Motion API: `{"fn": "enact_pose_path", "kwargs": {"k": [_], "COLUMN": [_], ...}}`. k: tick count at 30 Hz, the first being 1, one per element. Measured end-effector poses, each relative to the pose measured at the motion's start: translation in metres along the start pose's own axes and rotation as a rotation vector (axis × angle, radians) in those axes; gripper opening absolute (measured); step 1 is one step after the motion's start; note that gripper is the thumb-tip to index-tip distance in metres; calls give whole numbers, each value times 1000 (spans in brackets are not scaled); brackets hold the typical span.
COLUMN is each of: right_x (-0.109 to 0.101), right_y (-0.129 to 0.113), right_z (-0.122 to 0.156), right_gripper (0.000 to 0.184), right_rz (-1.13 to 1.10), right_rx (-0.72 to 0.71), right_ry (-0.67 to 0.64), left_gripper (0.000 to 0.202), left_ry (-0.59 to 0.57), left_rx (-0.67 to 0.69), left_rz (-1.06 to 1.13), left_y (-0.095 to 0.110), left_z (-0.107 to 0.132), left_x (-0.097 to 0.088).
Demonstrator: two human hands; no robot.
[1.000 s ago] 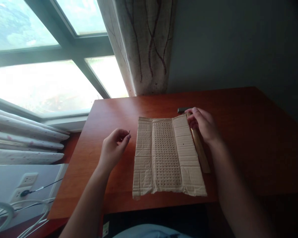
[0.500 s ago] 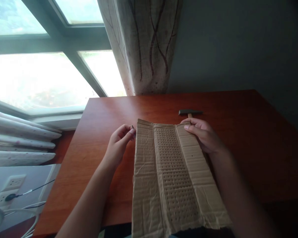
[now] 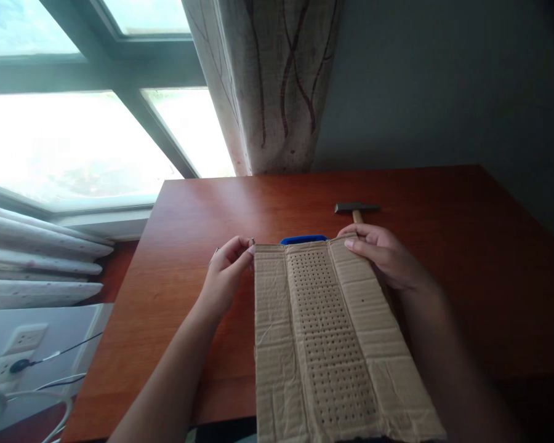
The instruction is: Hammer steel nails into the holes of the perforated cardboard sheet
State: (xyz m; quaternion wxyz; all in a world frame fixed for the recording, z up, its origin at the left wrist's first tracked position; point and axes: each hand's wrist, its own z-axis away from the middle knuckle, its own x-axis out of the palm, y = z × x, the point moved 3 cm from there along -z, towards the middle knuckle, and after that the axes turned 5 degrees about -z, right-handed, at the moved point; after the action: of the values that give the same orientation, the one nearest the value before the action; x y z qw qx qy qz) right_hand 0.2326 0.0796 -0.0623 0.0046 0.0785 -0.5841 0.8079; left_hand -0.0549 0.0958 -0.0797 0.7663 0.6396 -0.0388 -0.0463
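A creased sheet of brown cardboard (image 3: 277, 332) is held up and tilted in front of me, with rows of small holes punched down its middle panel. My right hand (image 3: 381, 252) grips its far right corner, thumb on top and fingers behind. At the far left corner, my left hand (image 3: 231, 264) is closed in a pinch, with a tiny dark tip showing between thumb and forefinger; what it is I cannot make out. Just beyond my right hand lies a hammer (image 3: 356, 208), its wooden handle partly hidden. A blue edge (image 3: 303, 239) of something shows behind the cardboard.
The reddish-brown wooden table (image 3: 175, 258) stretches under and beyond both hands. A window (image 3: 74, 135) and a patterned curtain (image 3: 281, 80) stand behind it. Down at the left are a wall socket (image 3: 28, 338) with a plug and loose cables (image 3: 50, 394).
The cardboard's far edge has dipped and shifted slightly right, uncovering the blue edge behind it. Both hands have lowered a little, and my left hand is now at the far left corner.
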Motion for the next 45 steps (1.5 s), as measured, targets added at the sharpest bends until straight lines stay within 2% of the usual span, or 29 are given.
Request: {"fn": "enact_pose_path", "kwargs": {"k": [11,37,45], "right_x": [-1,5,5], "right_y": [3,2,2], "right_z": [-1,0,-1], "right_gripper": [22,23,20], "right_rz": [-10,11,-6], "right_rx": [-70,-80,-117], "right_ry": [62,116,73], "left_gripper": [26,25,24], "left_ry": [10,13,112], "left_rx": [8,4,28], "left_rz": [-3,-10,26], "left_y": [4,3,-1], "left_z": [5,6,2], "left_x": [3,4,-4]}}
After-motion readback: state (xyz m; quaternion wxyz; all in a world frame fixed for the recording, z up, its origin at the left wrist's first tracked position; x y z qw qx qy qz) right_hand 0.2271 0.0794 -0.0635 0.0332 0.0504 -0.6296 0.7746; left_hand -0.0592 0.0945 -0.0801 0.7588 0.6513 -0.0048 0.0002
